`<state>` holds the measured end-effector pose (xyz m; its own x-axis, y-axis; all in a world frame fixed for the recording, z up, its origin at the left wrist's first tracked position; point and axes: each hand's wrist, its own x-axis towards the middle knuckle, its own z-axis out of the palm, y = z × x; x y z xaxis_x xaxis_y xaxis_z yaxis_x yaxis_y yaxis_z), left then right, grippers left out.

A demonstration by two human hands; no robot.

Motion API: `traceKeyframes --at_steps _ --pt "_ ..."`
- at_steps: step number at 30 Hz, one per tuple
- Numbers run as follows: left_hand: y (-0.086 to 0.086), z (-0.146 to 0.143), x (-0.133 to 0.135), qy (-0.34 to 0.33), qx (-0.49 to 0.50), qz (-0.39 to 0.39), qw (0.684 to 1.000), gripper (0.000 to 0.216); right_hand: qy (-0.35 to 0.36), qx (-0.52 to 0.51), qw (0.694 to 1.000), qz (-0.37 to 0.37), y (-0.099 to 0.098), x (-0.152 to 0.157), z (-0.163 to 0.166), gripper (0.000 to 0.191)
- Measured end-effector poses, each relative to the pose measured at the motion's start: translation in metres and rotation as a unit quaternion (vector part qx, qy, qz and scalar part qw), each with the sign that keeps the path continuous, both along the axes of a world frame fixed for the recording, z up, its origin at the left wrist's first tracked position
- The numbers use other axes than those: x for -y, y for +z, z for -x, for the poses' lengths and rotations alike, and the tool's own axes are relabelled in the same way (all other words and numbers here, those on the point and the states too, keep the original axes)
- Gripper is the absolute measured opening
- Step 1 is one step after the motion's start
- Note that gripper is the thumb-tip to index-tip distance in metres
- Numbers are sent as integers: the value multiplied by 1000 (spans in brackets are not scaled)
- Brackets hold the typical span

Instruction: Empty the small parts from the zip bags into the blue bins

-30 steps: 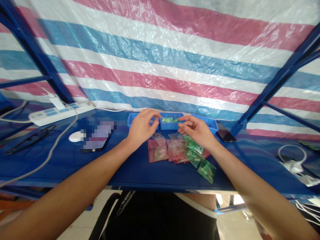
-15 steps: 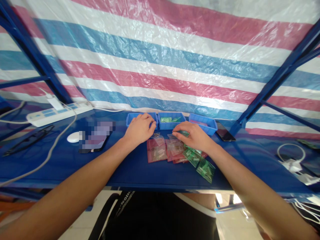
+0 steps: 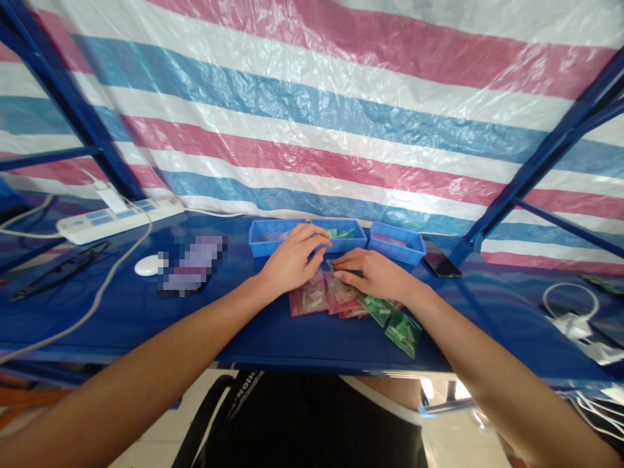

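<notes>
1. Small red packets (image 3: 308, 300) and green packets (image 3: 403, 331) are spread on the blue table (image 3: 273, 341), partly overlapped, in front of the bins. Whitish and metallic pieces are seen through the film; any print on them is too small to be read.
2. The right hand (image 3: 373, 273) is laid low over the middle of the packets, its fingers bent; whether anything is pinched beneath them cannot be told.
3. The left hand (image 3: 295, 257) is held over the far edge of the leftmost red packet and in front of the bins, its thumb and fingers loosely parted, with nothing seen gripped.
4. Behind the packets, three blue bins are lined up: green packets are held in the middle bin (image 3: 348, 244), something reddish in the right bin (image 3: 396, 252), and clear film in the left bin (image 3: 263, 248). No label can be made out on them.
5. To the right, a dark phone (image 3: 441, 257) is laid; far left, a white power strip (image 3: 121, 221) is placed.
6. On the black clothing (image 3: 312, 422) below, "HION" can be partly read; the remaining letters are unclear.
</notes>
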<state>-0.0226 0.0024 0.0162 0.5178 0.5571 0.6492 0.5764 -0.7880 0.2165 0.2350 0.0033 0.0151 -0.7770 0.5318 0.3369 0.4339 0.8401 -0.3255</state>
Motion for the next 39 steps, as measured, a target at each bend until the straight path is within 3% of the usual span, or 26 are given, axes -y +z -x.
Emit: traceKeyframes --at_steps 12,20,27,30,33,36,39 --pt "2 -3 2 -8 -3 14 1000 25 10 -14 999 35 8 6 1 37" --pt "1 -5 2 -16 -16 26 999 23 12 8 1000 7 -1 0 2 34" --pt "5 -5 7 -11 -5 64 998 34 -24 -81 996 36 1 -1 3 25" --pt "7 -7 10 -10 12 102 995 43 -66 -168 978 110 2 -1 2 15" --pt "7 -9 12 -23 38 152 987 37 -71 -250 940 221 0 -2 3 12" --pt "4 -12 13 -34 70 179 981 24 -45 -320 898 297 -4 -4 5 27" --pt "2 -13 12 -40 102 183 977 22 -33 -355 879 317 -6 -5 7 41"
